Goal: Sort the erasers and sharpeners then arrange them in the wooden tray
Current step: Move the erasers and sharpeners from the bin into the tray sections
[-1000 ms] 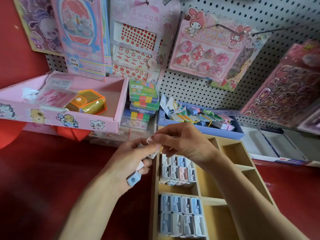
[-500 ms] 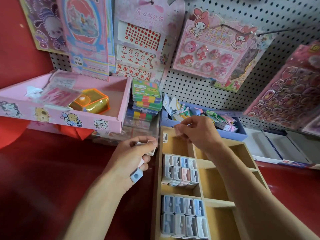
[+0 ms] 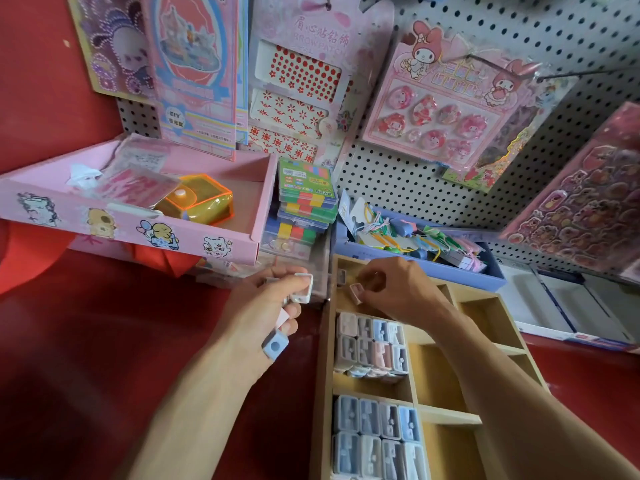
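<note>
The right hand (image 3: 398,289) has dropped into the wooden tray (image 3: 446,415) — pinching a pink sharpener (image 3: 356,292); the left hand (image 3: 273,306) grips several sharpeners (image 3: 302,288).

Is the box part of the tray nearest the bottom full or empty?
Full on top. The nearest left compartment of the wooden tray shows sharpeners packed edge to edge in two rows. What lies underneath cannot be seen.

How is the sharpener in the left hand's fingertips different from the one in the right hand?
The white sharpener is held beside the wooden tray, over the red surface; the pink sharpener is over the tray's far compartment. White is in the left hand, pink in the right hand. Both are small and blocky.
</note>
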The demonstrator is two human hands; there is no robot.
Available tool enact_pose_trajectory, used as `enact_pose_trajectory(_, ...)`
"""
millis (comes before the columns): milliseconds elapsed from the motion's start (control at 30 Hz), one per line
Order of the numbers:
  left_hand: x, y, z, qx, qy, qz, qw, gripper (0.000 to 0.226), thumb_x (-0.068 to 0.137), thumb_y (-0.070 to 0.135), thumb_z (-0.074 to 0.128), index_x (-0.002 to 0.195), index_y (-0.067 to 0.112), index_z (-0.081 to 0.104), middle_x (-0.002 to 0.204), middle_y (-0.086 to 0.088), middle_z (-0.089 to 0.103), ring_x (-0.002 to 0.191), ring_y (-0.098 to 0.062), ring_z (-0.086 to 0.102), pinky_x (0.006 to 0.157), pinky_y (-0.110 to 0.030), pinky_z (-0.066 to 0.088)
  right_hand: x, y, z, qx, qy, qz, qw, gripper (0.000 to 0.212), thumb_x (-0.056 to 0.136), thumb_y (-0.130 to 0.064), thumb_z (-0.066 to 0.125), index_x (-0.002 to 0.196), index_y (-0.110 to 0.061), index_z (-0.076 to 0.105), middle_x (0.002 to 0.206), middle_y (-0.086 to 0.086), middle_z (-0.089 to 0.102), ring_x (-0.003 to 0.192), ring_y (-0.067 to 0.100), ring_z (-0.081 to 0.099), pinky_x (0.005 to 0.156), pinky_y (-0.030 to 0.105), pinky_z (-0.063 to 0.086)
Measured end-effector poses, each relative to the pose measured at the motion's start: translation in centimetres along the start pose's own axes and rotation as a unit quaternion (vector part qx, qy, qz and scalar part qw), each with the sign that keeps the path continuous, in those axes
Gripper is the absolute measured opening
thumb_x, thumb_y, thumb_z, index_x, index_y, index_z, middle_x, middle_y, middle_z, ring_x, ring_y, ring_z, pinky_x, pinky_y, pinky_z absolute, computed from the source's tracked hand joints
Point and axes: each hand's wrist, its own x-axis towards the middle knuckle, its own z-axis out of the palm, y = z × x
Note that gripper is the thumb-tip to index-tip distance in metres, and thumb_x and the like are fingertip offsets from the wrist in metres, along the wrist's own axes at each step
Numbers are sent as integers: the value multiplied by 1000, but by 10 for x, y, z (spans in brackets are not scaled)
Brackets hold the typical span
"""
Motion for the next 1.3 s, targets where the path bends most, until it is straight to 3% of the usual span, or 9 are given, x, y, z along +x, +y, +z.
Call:
enact_pose_trajectory(167, -2, 0, 3, -7, -2, -2, 1000, 12, 86, -5, 63, 81, 7, 64, 59, -3, 55, 37, -7, 37, 31, -13, 23, 6, 2, 7, -34, -9, -23, 999, 13, 86, -31, 71, 93, -21, 75, 78, -5, 74, 76, 16, 69, 72, 39, 59)
enact_pose_trajectory(500, -1, -2, 3, -2, 13, -2, 1000, 8, 86, -3, 64, 88, 2, 70, 60, -3, 60, 41, -7, 38, 32, -14, 25, 15, -12, 8, -81, 14, 34, 996, 16, 85, -27, 70, 101, -24, 71, 89, 1, 73, 88, 24, 68, 75, 34, 56)
enact_pose_trajectory(600, -2, -4, 7, -4, 10, 0, 1000, 9, 84, -4, 66, 85, 4, 71, 60, -3, 61, 41, -7, 38, 32, -14, 25, -8, -31, -10, 63, 68, 11, 996, 15, 85, -27, 75, 98, -22, 71, 77, -10, 68, 69, 10, 62, 65, 26, 50)
enact_pose_trajectory(667, -2, -6, 10, -4, 11, 5, 1000, 11, 83, -4, 68, 81, 6, 71, 58, -3, 60, 41, -7, 39, 33, -14, 25, -29, -50, -20, 191, 38, -27, 981, 17, 83, -26, 79, 96, -24, 69, 74, -8, 67, 60, 6, 57, 59, 23, 48)
enact_pose_trajectory(733, -3, -9, 13, -2, 13, 10, 1000, 11, 82, -4, 68, 82, 7, 72, 57, -2, 59, 42, -8, 39, 33, -15, 25, -46, -63, -25, 232, -13, -60, 971, 27, 78, -26, 84, 97, -33, 66, 77, -7, 67, 58, 4, 55, 57, 25, 49)
enact_pose_trajectory(867, -8, -12, 16, 1, 4, 16, 1000, 15, 82, -6, 68, 80, 7, 73, 55, -5, 56, 43, -10, 38, 35, -15, 25, -53, -70, -23, 173, -10, -82, 982, 32, 74, -28, 87, 97, -37, 67, 76, -14, 64, 60, 3, 58, 62, 34, 53)
enact_pose_trajectory(1000, -9, -10, 18, -5, 10, 4, 1000, 2, 87, 8, 68, 86, 8, 70, 57, -2, 57, 42, -9, 38, 33, -15, 24, -54, -67, -20, 131, 20, -92, 987, 22, 79, -24, 80, 95, -32, 67, 75, -13, 64, 67, 7, 61, 65, 26, 53)
enact_pose_trajectory(1167, -4, -5, 12, -56, 30, -24, 998, 15, 96, 16, 57, 93, 5, 67, 61, -1, 45, 38, -5, 35, 32, -12, 22, -36, -26, -28, 82, 96, -19, 992, 15, 80, -16, 77, 83, -26, 66, 68, -11, 67, 57, -1, 59, 58, 11, 47)
enact_pose_trajectory(1300, -3, -1, 9, -95, 34, -28, 994, 17, 96, 16, 56, 89, 5, 66, 58, 1, 45, 39, -5, 35, 32, -14, 24, -13, -2, -11, -37, 32, 13, 999, 9, 82, -22, 72, 89, -17, 72, 76, -2, 71, 72, 19, 67, 69, 37, 58)
